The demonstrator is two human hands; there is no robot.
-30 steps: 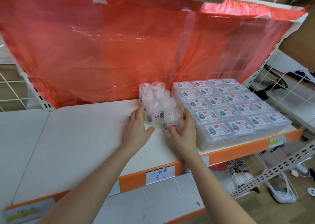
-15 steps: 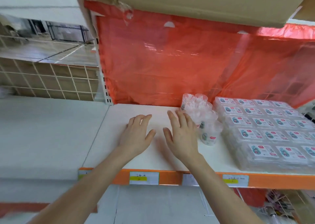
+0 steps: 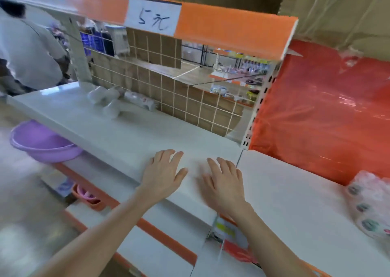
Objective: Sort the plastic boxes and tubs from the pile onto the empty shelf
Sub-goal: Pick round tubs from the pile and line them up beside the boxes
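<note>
My left hand (image 3: pixel 163 172) and my right hand (image 3: pixel 223 178) hover flat with spread fingers over the white shelf (image 3: pixel 130 137), near its front edge, holding nothing. A pile of clear plastic tubs and cups (image 3: pixel 111 100) lies tumbled at the far left back of that shelf, well beyond both hands. At the right edge of view, the cluster of small clear tubs with printed labels (image 3: pixel 371 209) stands on the neighbouring shelf board (image 3: pixel 295 194).
A wire grid back panel (image 3: pixel 190 99) stands behind the shelf. Red plastic sheeting (image 3: pixel 327 112) hangs at the right. An orange shelf edge with a handwritten price tag (image 3: pixel 153 16) is overhead. A purple basin (image 3: pixel 40 142) sits lower left. A person in white (image 3: pixel 29 53) stands far left.
Both hands let go of the small tubs and moved left, empty. The view swung left, so the tub cluster and flat boxes slid to the right edge and the far pile came into sight.
</note>
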